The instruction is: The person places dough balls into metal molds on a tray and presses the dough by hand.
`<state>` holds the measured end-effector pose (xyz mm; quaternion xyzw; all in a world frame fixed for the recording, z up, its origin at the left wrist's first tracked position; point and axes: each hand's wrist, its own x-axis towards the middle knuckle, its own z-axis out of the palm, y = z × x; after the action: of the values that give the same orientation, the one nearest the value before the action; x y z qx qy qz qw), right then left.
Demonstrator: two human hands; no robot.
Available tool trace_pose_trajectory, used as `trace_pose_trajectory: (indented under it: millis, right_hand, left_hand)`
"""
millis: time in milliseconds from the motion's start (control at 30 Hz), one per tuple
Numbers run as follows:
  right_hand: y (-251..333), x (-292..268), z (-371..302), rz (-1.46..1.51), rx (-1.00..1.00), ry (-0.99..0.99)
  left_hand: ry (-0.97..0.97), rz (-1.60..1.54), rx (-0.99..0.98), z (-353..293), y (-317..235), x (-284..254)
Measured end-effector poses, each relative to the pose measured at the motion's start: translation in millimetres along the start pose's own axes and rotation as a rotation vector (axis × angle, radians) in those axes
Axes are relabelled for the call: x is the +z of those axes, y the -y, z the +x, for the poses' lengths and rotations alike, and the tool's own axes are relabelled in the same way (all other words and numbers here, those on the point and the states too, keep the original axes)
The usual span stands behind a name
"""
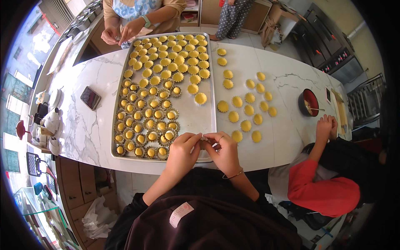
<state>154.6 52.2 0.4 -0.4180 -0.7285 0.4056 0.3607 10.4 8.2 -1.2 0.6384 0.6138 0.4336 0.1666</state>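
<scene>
Over the near edge of a large metal baking tray [196,121], my left hand [183,150] and my right hand [225,152] meet with fingers and thumbs closed on a small fluted tart tin [204,139]. Fingers hide most of the tin, so its inside cannot be made out. To the left on the tray sit many tart tins with dough balls [152,136] in them. Toward the far end, rows of yellow fluted tart shells [172,66] fill the tray. More yellow shells [248,110] lie loose on the marble table [287,121] to the right.
Across the table another person's hands [125,34] work at the tray's far left corner. At the right sits a person in a red sleeve [304,179], near a dark bowl [308,102] with a spoon. A phone [90,98] lies left of the tray.
</scene>
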Motion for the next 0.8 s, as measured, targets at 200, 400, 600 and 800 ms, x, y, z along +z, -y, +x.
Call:
trace_pose_trajectory:
  millis: [200, 400, 600, 800]
  right_hand:
    - [-11, 4, -4, 0.181, 0.143, -0.051]
    - [-7, 2, -3, 0.111, 0.066, -0.035]
    - [-7, 3, -4, 0.173, 0.158, -0.061]
    - [1, 0, 1, 0.012, 0.007, -0.045]
  left_hand:
    - [0.021, -0.042, -0.089, -3, -5, 2]
    - [0.05, -0.038, -0.122, -2, -3, 0]
    - [0.001, -0.092, -0.139, -2, -8, -2]
    - [0.072, -0.023, -0.088, 3, -7, -10]
